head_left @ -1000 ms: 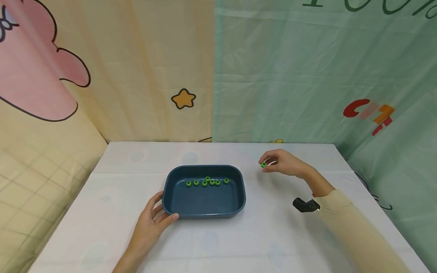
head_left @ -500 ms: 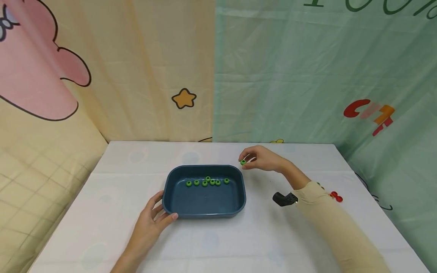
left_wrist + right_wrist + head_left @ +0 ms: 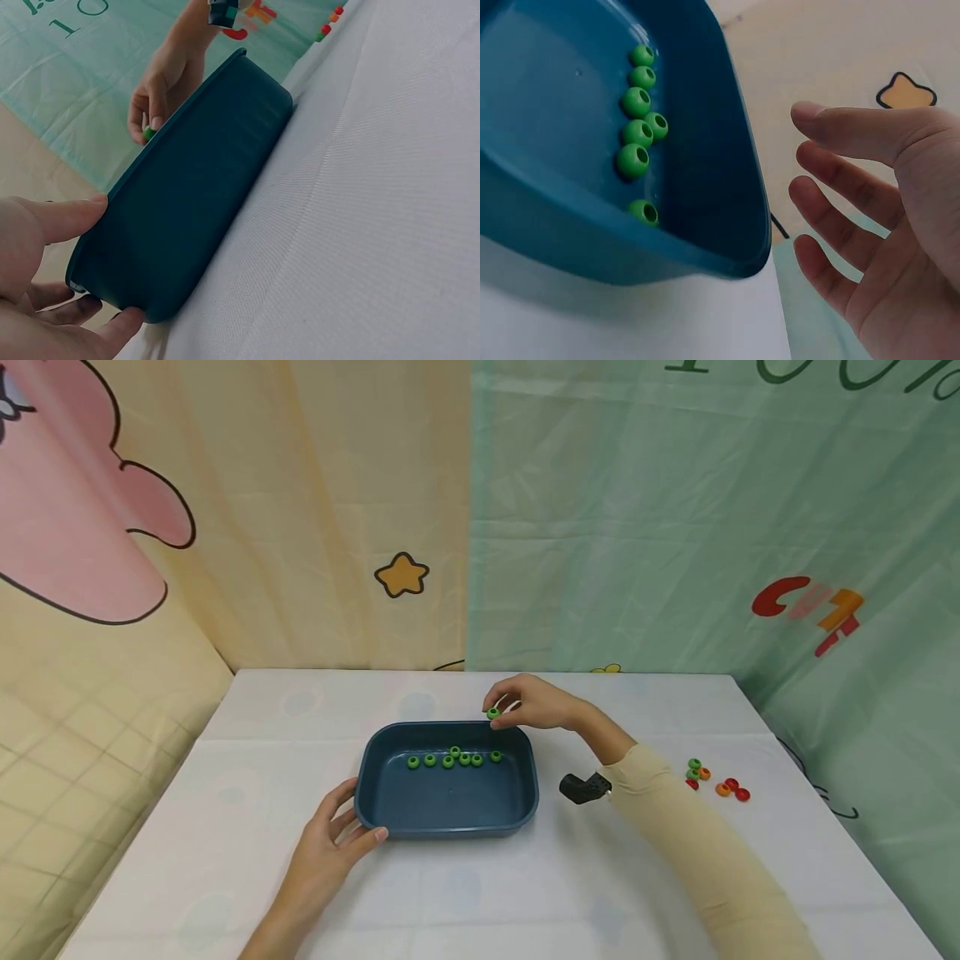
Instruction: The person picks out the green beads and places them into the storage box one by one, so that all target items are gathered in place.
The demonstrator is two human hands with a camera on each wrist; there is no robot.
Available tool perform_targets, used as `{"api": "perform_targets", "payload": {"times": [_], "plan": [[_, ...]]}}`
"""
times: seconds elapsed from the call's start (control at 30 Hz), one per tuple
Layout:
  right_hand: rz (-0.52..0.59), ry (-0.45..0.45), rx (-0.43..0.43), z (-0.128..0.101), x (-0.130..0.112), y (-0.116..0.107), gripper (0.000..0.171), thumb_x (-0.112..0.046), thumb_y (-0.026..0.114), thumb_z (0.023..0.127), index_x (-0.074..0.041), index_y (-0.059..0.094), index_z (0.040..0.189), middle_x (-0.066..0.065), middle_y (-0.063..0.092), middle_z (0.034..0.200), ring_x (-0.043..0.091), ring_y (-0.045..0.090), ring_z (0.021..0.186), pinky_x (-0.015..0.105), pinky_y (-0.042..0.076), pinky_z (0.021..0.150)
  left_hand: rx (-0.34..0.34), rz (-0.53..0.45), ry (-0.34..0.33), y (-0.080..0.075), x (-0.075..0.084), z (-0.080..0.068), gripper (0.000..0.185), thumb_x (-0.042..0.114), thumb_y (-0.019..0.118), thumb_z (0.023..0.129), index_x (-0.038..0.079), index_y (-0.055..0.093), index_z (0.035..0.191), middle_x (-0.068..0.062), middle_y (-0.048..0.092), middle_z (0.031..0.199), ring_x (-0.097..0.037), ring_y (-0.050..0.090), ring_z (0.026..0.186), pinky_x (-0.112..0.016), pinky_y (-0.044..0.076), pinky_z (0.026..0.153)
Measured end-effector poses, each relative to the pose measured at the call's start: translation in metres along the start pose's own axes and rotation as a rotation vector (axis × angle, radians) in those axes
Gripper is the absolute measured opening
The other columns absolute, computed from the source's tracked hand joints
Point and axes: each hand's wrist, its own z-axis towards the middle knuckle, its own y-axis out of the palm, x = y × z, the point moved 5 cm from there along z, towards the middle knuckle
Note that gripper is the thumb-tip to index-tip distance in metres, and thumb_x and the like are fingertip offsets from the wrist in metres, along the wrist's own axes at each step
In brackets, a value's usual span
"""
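A dark blue tray (image 3: 450,827) sits mid-table with several green beads (image 3: 454,758) in a row near its far wall. My right hand (image 3: 495,710) pinches one green bead (image 3: 492,713) just above the tray's far rim. My left hand (image 3: 352,831) grips the tray's near left corner, thumb on the front wall. In the left wrist view the thumb and fingers of my left hand (image 3: 112,262) clasp the tray (image 3: 187,195), and the pinched bead (image 3: 148,134) shows beyond the rim. The right wrist view shows the tray (image 3: 727,150), its beads (image 3: 637,131) and my fingers (image 3: 832,195); the pinched bead is hidden there.
A small cluster of loose green, orange and red beads (image 3: 716,779) lies on the white tablecloth to the right. A black camera (image 3: 581,787) sits on my right wrist. Cartoon-print curtains close off the back and both sides of the table.
My right hand has carried the green bead leftward, from right of the tray to over its far rim. The loose beads on the right came into view. My left hand stayed put.
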Motion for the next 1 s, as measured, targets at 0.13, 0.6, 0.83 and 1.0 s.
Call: {"api": "perform_targets", "payload": {"times": [0.13,0.6,0.83,1.0], "plan": [[-0.003,-0.026,-0.009,0.009,-0.007,0.005,0.019,-0.014,0.071,0.083,-0.01,0.066,0.101,0.005,0.062,0.103,0.018,0.06,0.097,0.028,0.05,0.084,0.002,0.004,-0.009,0.0,0.0,0.0,0.081,0.011,0.077,0.077,0.013,0.03,0.142,-0.004,0.028,0.144,-0.029,0.038,0.126,-0.02,0.043,0.091],[0.035,-0.138,-0.063,0.041,-0.028,0.032,0.025,-0.009,0.069,0.085,0.003,0.063,0.105,0.01,0.061,0.104,0.025,0.059,0.099,0.028,0.05,0.083,-0.002,-0.019,-0.014,0.001,0.002,0.0,0.081,0.007,0.076,0.077,0.013,0.029,0.143,-0.005,0.026,0.145,-0.03,0.037,0.127,-0.021,0.045,0.09],[-0.039,-0.206,-0.033,0.053,-0.038,0.04,0.022,-0.008,0.069,0.084,0.001,0.064,0.104,0.011,0.062,0.103,0.026,0.06,0.096,0.031,0.05,0.084,-0.002,-0.01,-0.015,0.001,0.002,0.0,0.08,0.008,0.076,0.077,0.012,0.029,0.143,-0.006,0.026,0.145,-0.03,0.037,0.127,-0.021,0.044,0.09],[-0.063,-0.232,-0.041,0.067,-0.04,0.047,0.022,-0.015,0.072,0.083,-0.004,0.067,0.102,0.004,0.064,0.1,0.016,0.061,0.092,0.027,0.05,0.082,-0.008,-0.016,-0.013,0.001,0.001,0.0,0.08,0.009,0.075,0.078,0.013,0.029,0.142,-0.006,0.027,0.144,-0.03,0.037,0.127,-0.021,0.044,0.09]]}}
